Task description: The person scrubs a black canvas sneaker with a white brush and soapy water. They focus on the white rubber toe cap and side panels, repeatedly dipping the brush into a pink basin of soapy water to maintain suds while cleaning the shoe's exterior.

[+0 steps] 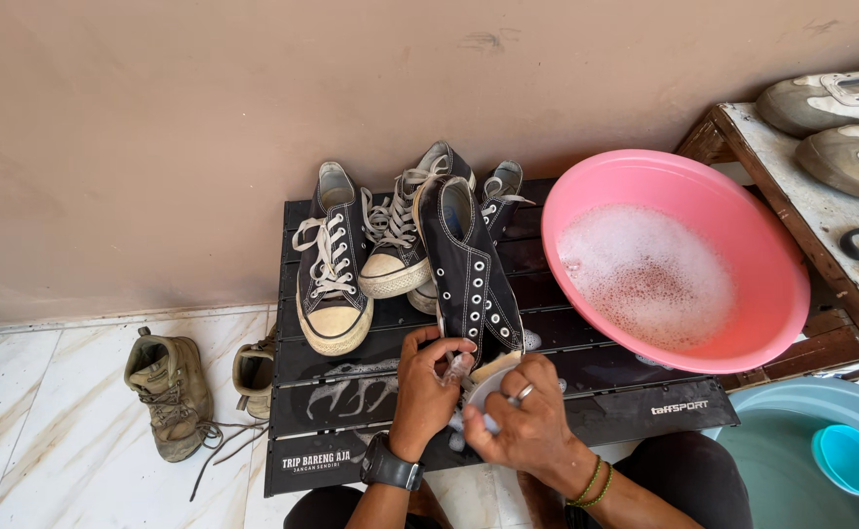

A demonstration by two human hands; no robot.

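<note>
Scrubbing stage: left hand (pixel 427 377) grips the black shoe (pixel 470 272); right hand (pixel 519 416) clutches a brush (pixel 493 368). Next move needs fresh suds from the pink basin (pixel 743 323).

one camera only, worn on my head, tilted steeply down over my knees at close range. it faces the tan wall (pixel 204 118) ahead, with the low black slatted table (pixel 351 392) centred below, the pink basin (pixel 772 264) to my right and tiled floor (pixel 47 431) to my left.
</note>
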